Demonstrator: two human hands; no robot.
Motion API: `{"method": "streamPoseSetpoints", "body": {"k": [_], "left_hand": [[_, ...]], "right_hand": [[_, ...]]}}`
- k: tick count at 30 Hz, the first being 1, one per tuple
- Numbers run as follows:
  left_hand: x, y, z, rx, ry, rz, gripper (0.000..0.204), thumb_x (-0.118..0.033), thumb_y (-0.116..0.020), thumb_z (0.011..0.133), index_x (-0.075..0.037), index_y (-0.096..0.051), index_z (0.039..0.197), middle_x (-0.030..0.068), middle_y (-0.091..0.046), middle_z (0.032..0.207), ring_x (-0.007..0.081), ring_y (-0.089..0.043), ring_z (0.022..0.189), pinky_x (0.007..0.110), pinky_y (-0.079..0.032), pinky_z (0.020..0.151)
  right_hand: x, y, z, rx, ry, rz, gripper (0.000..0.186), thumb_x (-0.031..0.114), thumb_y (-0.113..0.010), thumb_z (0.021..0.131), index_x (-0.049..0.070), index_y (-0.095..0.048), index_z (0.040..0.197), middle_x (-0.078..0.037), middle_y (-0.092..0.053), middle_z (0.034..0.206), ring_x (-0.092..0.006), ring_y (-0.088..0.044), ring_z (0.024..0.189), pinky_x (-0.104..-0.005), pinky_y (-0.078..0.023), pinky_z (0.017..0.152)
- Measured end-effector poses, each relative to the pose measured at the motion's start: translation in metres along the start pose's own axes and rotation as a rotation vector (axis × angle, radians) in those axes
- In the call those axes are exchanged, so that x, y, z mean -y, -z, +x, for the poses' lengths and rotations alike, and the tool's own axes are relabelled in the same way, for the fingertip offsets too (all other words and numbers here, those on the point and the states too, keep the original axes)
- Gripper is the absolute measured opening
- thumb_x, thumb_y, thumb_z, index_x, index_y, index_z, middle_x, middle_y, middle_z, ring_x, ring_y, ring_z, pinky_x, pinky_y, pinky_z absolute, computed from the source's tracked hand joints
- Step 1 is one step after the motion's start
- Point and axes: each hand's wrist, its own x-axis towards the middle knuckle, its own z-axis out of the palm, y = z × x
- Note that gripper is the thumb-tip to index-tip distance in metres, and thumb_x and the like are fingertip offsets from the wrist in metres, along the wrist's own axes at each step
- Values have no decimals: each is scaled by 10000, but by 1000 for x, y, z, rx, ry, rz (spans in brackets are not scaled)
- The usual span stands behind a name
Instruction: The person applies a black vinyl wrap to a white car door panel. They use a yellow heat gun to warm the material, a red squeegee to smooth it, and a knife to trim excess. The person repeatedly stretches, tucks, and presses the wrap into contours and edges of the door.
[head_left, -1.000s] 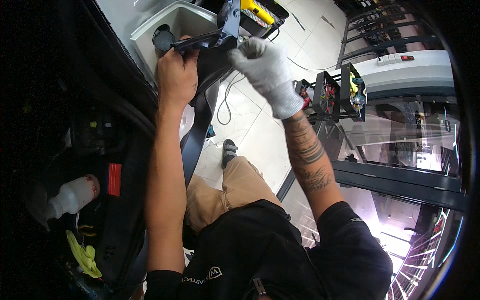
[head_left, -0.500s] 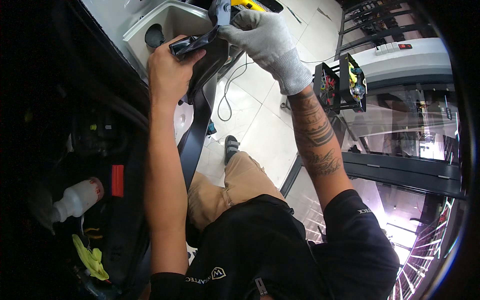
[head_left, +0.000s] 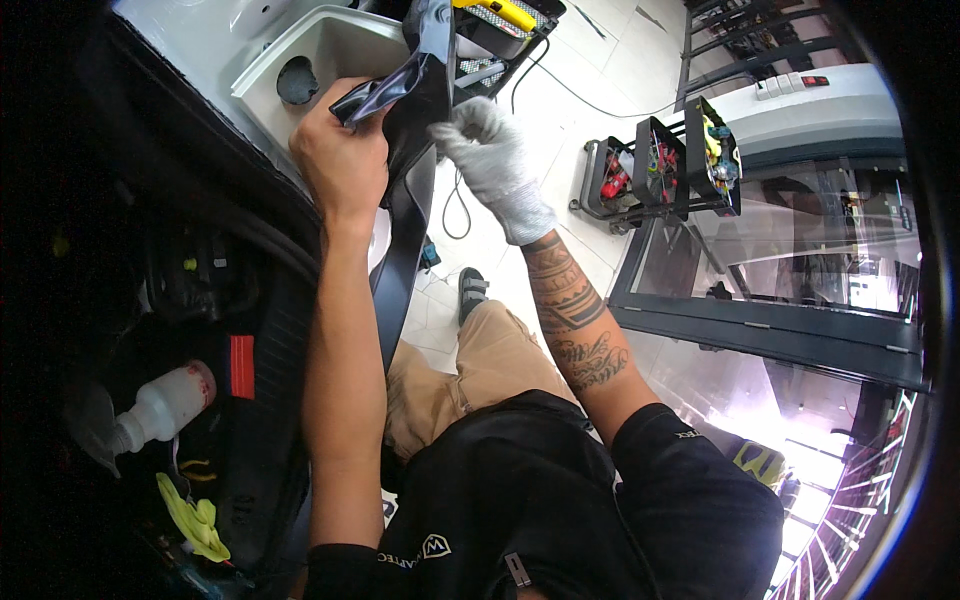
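My bare left hand [head_left: 343, 165] is closed on a fold of glossy dark film [head_left: 432, 45]. This film hangs over a black panel edge [head_left: 412, 215] and reaches up past the top of the view. Beside its right edge is my right hand [head_left: 490, 155], in a pale grey knit glove. The gloved fingers are curled in, with the tips at or close to the film's edge; whether they pinch anything cannot be made out. Behind my left hand sits a pale open bin [head_left: 262, 95] with a dark round object [head_left: 296, 80] at its inner wall.
Left, in a dark recess, lie a spray bottle [head_left: 170, 400], a red squeegee-like block [head_left: 242, 366] and a yellow-green glove [head_left: 195, 515]. A black tool cart [head_left: 668, 165] stands right, near a dark-framed glass door [head_left: 770, 340]. A yellow tool [head_left: 505, 12] rests on a black rack; cables cross the tiles.
My right hand has come off the upper film and moved down and left along its edge. My left hand keeps its hold on the fold. The view has shifted slightly.
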Motion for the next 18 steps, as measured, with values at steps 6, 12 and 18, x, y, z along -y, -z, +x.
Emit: {"method": "streamPoseSetpoints", "body": {"k": [6,12,18], "left_hand": [[-1,15,10,250,130,-141,195,-93,-753,733,-19,-659,887,113,-663,736,219,-634,654,306,-468,635],[-9,16,2,369,271,-448,215,-53,-761,717,28,-628,866,48,-654,736,73,-569,670,232,-460,627],[-3,11,0,367,227,-412,217,-57,-733,742,24,-617,907,79,-672,780,118,-604,689,262,-475,664]], "right_hand": [[-2,10,6,165,-61,22,184,142,-723,798,-18,-636,829,-75,-586,655,-90,-534,543,-261,-445,473],[12,24,9,219,27,-91,119,99,-667,822,-6,-640,871,-108,-609,763,-179,-604,634,-297,-490,584],[36,23,2,185,65,-222,154,124,-674,805,-14,-638,863,-156,-631,789,-273,-631,713,-340,-498,657]]}}
